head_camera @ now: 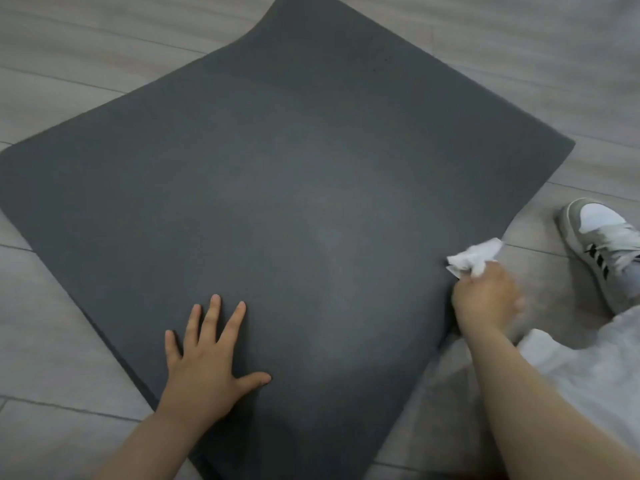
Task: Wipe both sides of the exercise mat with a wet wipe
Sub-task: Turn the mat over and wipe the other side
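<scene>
Where the pale plank floor point(69, 84) shows on every side, the dark grey exercise mat point(277, 188) lies flat on it, turned diagonally so one corner points left, another right, and its far end lifts into a slight curl at the top of the view. Bare floor runs along the mat's left and far edges, while the near right edge is crowded by a leg in light trousers point(588, 368) and a white and grey sneaker point(602, 251) set just beside it. The left hand point(204, 358) rests palm down on the mat near its near left edge, fingers straight and spread. The right hand point(485, 299) sits at the right edge, its grip curled around a crumpled white wet wipe point(474, 258) that overlaps that edge.
</scene>
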A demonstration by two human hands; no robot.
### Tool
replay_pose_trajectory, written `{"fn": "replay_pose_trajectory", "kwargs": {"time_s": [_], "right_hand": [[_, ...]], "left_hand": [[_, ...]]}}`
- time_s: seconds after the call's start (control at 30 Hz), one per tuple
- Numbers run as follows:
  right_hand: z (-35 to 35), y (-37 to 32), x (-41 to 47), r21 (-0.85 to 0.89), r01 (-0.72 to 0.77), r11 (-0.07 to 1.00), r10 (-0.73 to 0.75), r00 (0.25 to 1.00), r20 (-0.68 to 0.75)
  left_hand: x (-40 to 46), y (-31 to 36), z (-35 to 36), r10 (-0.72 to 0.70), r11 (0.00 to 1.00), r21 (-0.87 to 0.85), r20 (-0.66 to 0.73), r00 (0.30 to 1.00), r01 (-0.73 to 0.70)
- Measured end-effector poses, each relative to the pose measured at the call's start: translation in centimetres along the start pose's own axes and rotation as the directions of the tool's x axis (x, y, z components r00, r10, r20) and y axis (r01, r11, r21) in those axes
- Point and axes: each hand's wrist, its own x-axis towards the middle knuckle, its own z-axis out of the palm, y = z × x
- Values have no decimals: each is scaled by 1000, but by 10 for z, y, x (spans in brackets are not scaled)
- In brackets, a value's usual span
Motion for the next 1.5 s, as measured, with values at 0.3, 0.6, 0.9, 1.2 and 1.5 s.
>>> {"fn": "replay_pose_trajectory", "kwargs": {"time_s": [0.3, 0.6, 0.9, 1.2, 1.5], "right_hand": [[14, 4, 10, 380, -260, 888, 313, 946, -85], [26, -206, 16, 73, 431, 900, -435, 869, 234], [14, -241, -15, -34, 698, 715, -638, 672, 376], [-18, 0, 11, -10, 318, 948, -302, 909, 289], [-68, -37, -81, 338, 579, 742, -669, 613, 420]], "left_hand": [[1, 4, -1, -10, 1000, 14, 17, 1000, 10], [2, 6, 2, -33, 999, 14, 0, 999, 33], [6, 1, 0, -41, 999, 19, 64, 997, 40], [-4, 0, 0, -21, 1000, -12, 2, 1000, 21], [-72, 7, 32, -258, 940, -250, -83, 962, 231]]}}
